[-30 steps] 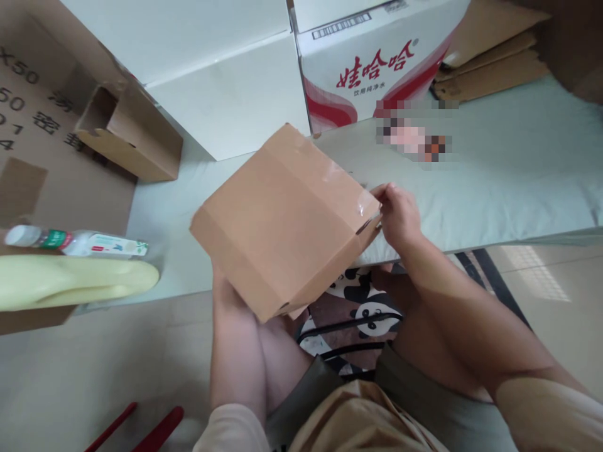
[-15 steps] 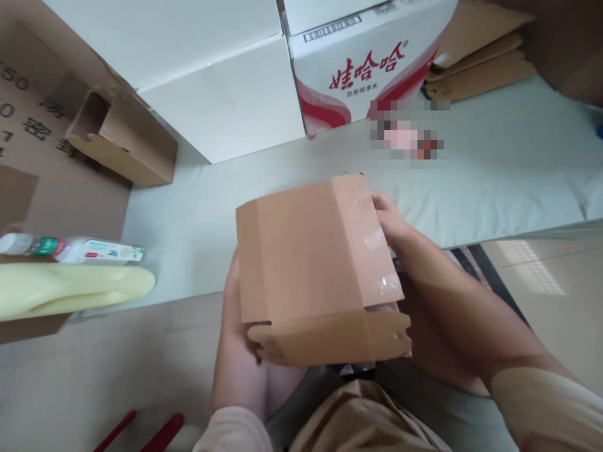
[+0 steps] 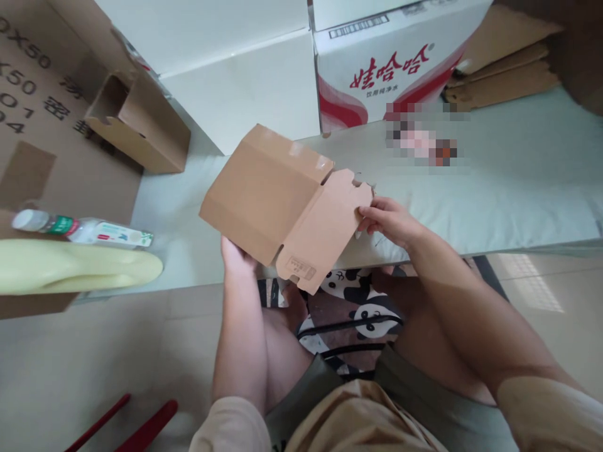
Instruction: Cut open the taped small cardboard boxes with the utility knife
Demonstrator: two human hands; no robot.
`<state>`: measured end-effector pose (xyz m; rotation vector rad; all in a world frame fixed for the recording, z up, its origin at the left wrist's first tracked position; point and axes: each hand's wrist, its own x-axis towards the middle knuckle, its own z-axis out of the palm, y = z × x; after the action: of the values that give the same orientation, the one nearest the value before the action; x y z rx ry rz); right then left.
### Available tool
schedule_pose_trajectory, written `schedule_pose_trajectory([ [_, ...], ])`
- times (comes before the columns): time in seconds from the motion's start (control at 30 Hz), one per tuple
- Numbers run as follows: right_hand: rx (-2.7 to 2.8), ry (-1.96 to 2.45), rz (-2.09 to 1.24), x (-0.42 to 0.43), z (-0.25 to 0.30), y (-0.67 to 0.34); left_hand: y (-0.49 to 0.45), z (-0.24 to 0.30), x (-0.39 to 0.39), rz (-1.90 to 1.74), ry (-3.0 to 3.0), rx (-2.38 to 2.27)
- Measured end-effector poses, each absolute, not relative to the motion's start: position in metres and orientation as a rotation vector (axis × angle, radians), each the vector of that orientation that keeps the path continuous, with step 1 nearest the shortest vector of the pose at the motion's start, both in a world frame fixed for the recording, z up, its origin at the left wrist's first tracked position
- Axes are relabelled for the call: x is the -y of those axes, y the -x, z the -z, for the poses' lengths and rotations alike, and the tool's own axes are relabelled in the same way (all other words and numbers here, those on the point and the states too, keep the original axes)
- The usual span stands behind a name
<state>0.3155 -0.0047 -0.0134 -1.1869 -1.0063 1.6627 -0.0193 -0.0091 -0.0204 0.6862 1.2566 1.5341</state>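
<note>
I hold a small brown cardboard box (image 3: 264, 188) in front of me above my lap, tilted, with clear tape across its top. My left hand (image 3: 235, 258) supports it from underneath, most of the fingers hidden by the box. One side flap (image 3: 325, 229) hangs open toward me with a small printed mark near its lower edge. My right hand (image 3: 384, 220) pinches the notched edge of that flap between thumb and fingers.
A pale green mat (image 3: 494, 182) lies ahead. On it stand a white carton with red print (image 3: 386, 69), a plain white box (image 3: 245, 94) and a small open brown box (image 3: 141, 129). A water bottle (image 3: 82, 230) and a yellow object (image 3: 75, 269) lie left. Red handles (image 3: 127, 430) lie on the floor.
The box has been turned and lifted back up to the left. A side flap that lay folded against it now stands open, held at its edge by my right hand.
</note>
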Motion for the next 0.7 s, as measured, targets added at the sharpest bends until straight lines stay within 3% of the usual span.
schedule_pose_trajectory([
  [0.23,1.038,1.205,-1.392,0.013,0.013,-0.303,0.021,0.023,0.013,-1.599,-0.619,-1.248],
  [0.57,0.609,1.185,-1.678,0.056,-0.016,-0.31,-0.003,0.009,0.006,-1.457,-0.466,-1.094],
  [0.7,0.377,1.336,-1.419,0.098,-0.029,-0.362,-0.006,-0.006,0.011,-1.386,-0.437,-1.071],
])
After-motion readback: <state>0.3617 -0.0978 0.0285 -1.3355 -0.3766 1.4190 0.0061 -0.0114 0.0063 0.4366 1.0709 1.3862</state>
